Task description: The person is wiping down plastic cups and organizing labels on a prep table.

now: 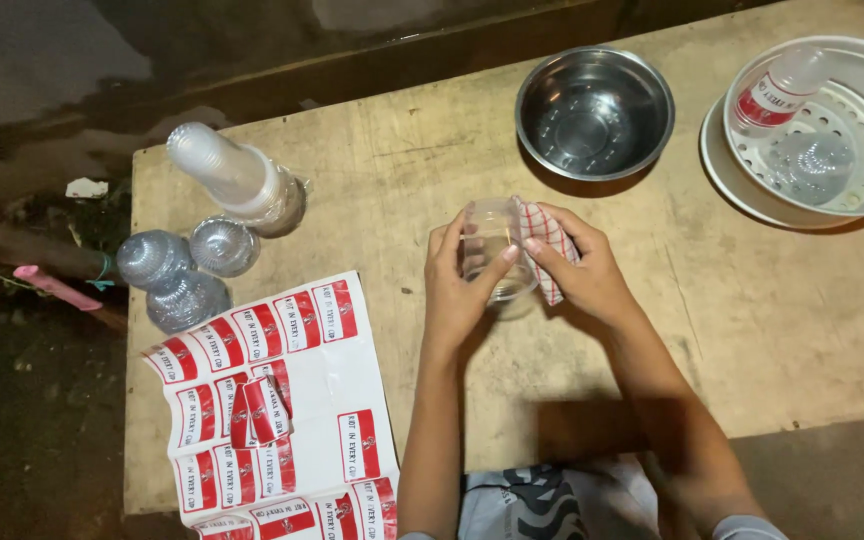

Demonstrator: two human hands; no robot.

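Clear empty cup (493, 262) gripped by left hand (459, 290); right hand (582, 275) clutches checked cloth (549, 243).

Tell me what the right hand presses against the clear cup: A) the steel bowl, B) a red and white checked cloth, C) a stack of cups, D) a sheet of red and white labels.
B: the right hand holds a red and white checked cloth against the clear cup, which the left hand steadies.

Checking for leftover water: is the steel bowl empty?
Nearly empty: the steel bowl shows its bare shiny bottom with only droplets.
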